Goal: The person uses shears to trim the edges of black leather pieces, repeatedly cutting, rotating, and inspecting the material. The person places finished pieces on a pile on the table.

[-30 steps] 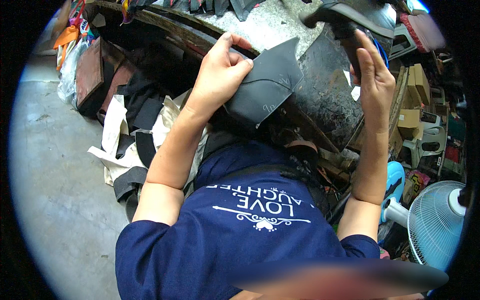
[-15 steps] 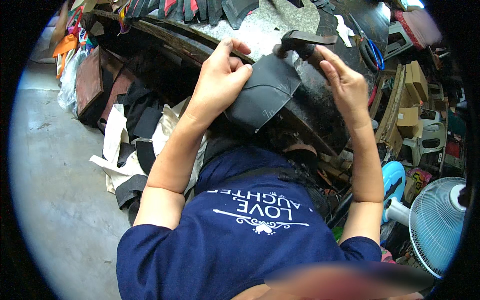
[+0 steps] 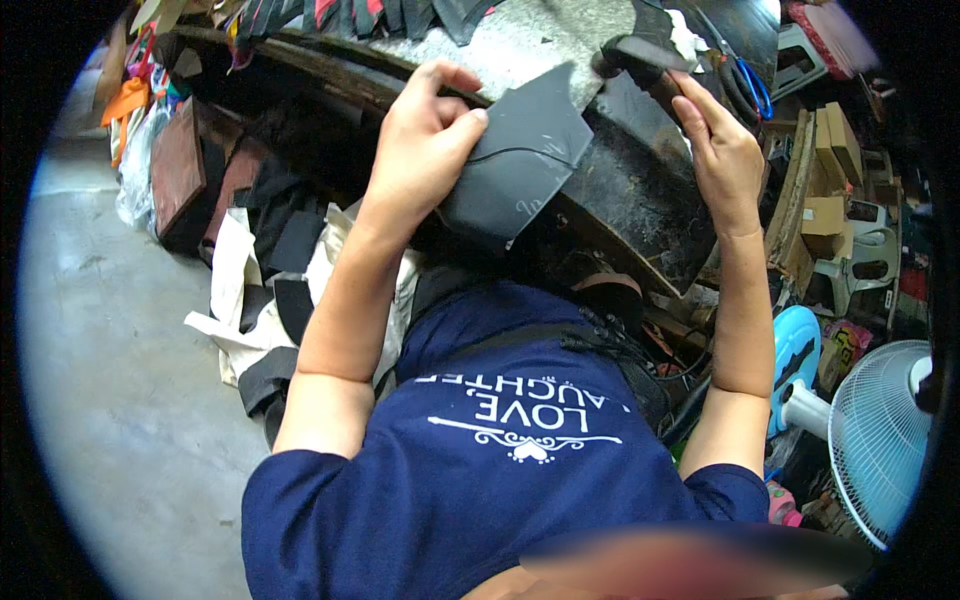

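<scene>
My left hand (image 3: 425,135) grips a dark grey leather piece (image 3: 520,160) by its left edge and holds it flat against the worn black work surface (image 3: 640,200). A thin curved line runs across the piece. My right hand (image 3: 722,150) is closed around the wooden handle of a hammer (image 3: 640,62), whose dark head sits just above the upper right corner of the leather piece. Both forearms reach up from my dark blue shirt at the lower middle.
Cut dark strips (image 3: 400,15) lie along the top edge on a grey bench top (image 3: 530,40). Cloth bags and black pieces (image 3: 270,280) pile at the left on the concrete floor (image 3: 110,380). Cardboard boxes (image 3: 830,160) stack at right, a white fan (image 3: 880,440) at lower right.
My right hand came down and left with the hammer from a raised position to the leather's upper corner. My left hand kept its hold on the piece.
</scene>
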